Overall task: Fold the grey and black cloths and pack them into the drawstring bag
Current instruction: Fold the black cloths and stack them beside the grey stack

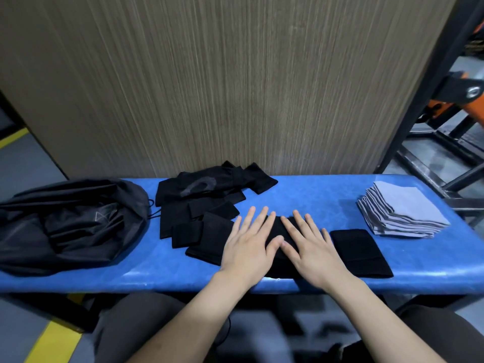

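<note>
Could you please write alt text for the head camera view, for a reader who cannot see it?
Both hands, left hand and right hand, press flat on a black cloth on a blue bench. A black drawstring bag lies far left, loose black cloths beside it, and stacked grey cloths far right.

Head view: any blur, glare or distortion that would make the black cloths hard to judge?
Head view: the bench bows from wide-angle distortion; its blue cover shows mild glare; the bottom of the frame, around the lap, is blurred; the black cloths merge into dark shapes with faint fold edges; the grey stack reads clearly.
</note>
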The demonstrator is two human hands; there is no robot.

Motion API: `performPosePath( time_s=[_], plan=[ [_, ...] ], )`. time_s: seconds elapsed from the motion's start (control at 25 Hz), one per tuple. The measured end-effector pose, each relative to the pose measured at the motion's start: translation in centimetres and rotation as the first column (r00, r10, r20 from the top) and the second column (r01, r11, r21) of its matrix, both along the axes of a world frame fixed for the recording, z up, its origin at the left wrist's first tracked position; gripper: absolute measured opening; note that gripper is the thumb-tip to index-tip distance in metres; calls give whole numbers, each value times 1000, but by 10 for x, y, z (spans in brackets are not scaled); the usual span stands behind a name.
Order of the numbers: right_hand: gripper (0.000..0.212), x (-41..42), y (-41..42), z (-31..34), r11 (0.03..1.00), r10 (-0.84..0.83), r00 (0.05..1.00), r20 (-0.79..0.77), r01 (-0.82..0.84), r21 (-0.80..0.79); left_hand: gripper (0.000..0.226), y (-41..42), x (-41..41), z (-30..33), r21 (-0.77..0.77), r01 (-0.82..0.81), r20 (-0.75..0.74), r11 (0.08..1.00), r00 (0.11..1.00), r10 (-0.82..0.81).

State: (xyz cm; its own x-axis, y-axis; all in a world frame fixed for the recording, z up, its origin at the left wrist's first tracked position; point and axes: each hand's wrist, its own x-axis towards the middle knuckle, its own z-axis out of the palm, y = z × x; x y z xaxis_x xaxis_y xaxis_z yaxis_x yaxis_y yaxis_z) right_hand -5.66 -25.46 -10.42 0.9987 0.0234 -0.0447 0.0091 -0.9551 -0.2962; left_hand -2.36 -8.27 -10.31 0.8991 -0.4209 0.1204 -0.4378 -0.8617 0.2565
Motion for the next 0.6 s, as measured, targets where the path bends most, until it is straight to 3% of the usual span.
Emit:
performPosePath(
  time_s=[0.2, 0.36, 0.48, 0.6],
  plan=[
    [77, 5, -4, 6, 999, 18, 993, -118, -14, 33, 93, 8, 0, 2, -24, 9, -194, 1000, 981, -13],
    [69, 14, 2, 35, 980, -3, 998, -56, 14, 196, 77, 28, 28, 29, -76, 0, -205, 997, 979, -15],
    [67, 53, 27, 60, 976, 8, 1000, 25, -14, 218, 74, 72, 77, 46, -85, -169, -122, 982, 980, 158],
    [67, 113, 57, 70, 974, -28, 998, 51, 16, 227, 80, 124, 118, 45, -56, -366, -156, 929, 922, 354]
  ],
)
